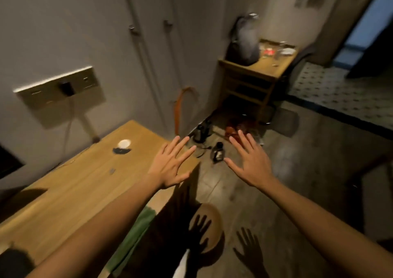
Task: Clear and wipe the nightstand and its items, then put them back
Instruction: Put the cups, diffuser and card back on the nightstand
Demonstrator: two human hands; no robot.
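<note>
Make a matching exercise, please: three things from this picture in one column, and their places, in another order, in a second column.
Things:
1. small round white dish
2. grey backpack
3. black electric kettle

Places:
A. on the floor by the wall
B. on the near light wooden tabletop
C. on the far small wooden stand

Pairs: 1-B, 2-C, 3-A.

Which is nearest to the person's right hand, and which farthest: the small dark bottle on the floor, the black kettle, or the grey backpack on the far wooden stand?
From the right hand, as the head camera shows it:
1. The small dark bottle, on the floor just left of the thumb.
2. The black kettle, on the floor farther left, by the wall.
3. The grey backpack, on the far wooden stand, well beyond the fingertips.
</note>
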